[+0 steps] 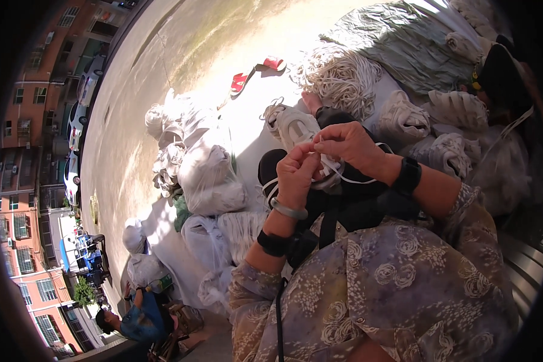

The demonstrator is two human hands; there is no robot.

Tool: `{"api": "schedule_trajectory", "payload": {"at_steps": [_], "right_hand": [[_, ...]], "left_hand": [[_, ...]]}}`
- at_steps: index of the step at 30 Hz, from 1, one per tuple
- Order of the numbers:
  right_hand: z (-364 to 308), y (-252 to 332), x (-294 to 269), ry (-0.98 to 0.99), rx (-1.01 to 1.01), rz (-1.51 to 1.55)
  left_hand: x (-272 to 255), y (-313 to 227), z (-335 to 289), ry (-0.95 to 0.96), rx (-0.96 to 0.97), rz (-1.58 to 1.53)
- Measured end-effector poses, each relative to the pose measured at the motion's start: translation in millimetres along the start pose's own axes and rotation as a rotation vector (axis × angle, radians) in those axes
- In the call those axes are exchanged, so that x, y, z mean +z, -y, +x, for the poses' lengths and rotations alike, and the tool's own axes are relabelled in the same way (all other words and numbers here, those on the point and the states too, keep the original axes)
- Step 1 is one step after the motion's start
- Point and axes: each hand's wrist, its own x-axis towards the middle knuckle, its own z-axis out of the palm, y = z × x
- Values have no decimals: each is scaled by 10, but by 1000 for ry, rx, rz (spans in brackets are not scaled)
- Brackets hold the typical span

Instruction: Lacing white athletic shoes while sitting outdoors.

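Note:
Both my hands meet above my lap, fingertips nearly touching. My left hand (297,176) is closed in a pinch on a thin white cord (357,181). My right hand (355,146) pinches the same cord a little farther off, with its fingers curled. The cord loops down below my hands over the dark cloth on my lap; where its ends lie I cannot make out. Just beyond my hands rests a rolled white bundle (297,128) of strap-like material. My fingers hide the exact spot where the cord is gripped.
A loose heap of off-white cords (342,78) lies ahead, beside a grey-green sheet (398,45). White bundles (404,116) crowd the right; stuffed plastic bags (211,181) stand on the left. Red-and-black sandals (240,83) lie farther off. Another person (142,320) sits at lower left.

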Motion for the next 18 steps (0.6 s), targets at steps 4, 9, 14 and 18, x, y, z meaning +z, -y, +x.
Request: {"api": "schedule_trajectory", "payload": {"at_steps": [4,9,14,18], "right_hand": [[3,3,41,0,-33,-45],[-32,-3,58,-23,-106,-108],[-44,30,82,-13,-140,-129],[-23,8,104,-16,-152,-139]], "left_hand": [[34,21,-55,-31,18,8],[35,78,-77,-38,24,16],[13,92,-81,-32,67,27],[-21,91,-81,-22,77,25]]}}
